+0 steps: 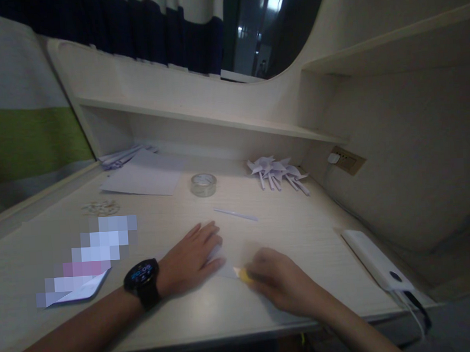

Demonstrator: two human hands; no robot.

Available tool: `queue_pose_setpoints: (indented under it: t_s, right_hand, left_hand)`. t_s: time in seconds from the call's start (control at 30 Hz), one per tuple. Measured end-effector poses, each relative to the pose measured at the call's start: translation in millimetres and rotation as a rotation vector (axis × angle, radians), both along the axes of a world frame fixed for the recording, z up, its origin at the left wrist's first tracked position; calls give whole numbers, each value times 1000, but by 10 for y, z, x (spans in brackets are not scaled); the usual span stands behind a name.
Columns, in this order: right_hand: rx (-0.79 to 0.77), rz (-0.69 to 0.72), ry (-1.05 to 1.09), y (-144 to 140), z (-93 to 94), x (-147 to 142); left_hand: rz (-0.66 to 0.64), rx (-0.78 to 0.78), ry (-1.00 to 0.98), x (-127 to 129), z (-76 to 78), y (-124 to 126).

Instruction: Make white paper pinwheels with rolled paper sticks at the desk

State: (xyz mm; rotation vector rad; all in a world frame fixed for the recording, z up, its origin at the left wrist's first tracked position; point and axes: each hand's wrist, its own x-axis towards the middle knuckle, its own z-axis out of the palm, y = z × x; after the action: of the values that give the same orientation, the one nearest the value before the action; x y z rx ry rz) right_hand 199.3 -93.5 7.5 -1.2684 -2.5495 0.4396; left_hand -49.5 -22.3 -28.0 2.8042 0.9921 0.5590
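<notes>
The sheet of white paper (224, 261) lies flat on the desk (286, 231), near its front edge, and we have both hands on it. Our left hand (192, 258), the one with the black watch (142, 281) on its wrist, presses down with fingers together and flat, pinning the sheet's left part. Our right hand (281, 282) is closed around a small yellow tool (241, 274), its tip touching the paper just beside the left fingertips; what kind of tool it is we cannot tell, the view is too dim and blurred. To do this well, we judge, we keep the left palm firm so the sheet cannot slide, and draw the tool along in one steady pass, clear of our own fingers. Farther back sit a roll of clear tape (203, 184), a thin white stick (235, 214) and a heap of paper pinwheels (276, 172).
</notes>
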Motion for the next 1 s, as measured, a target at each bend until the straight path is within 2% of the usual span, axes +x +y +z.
queue_pose_setpoints:
  t_s: [0.47, 0.77, 1.0]
  right_hand:
    - [-20, -27, 25, -38, -19, -5]
    - [1, -44, 51, -48, -77, -10]
    - [-10, -52, 65, -55, -88, -17]
  left_hand:
    - [-1, 24, 54, -10, -41, 17]
    - [5, -9, 39, -28, -3, 28]
    - [-64, -54, 85, -146, 20, 88]
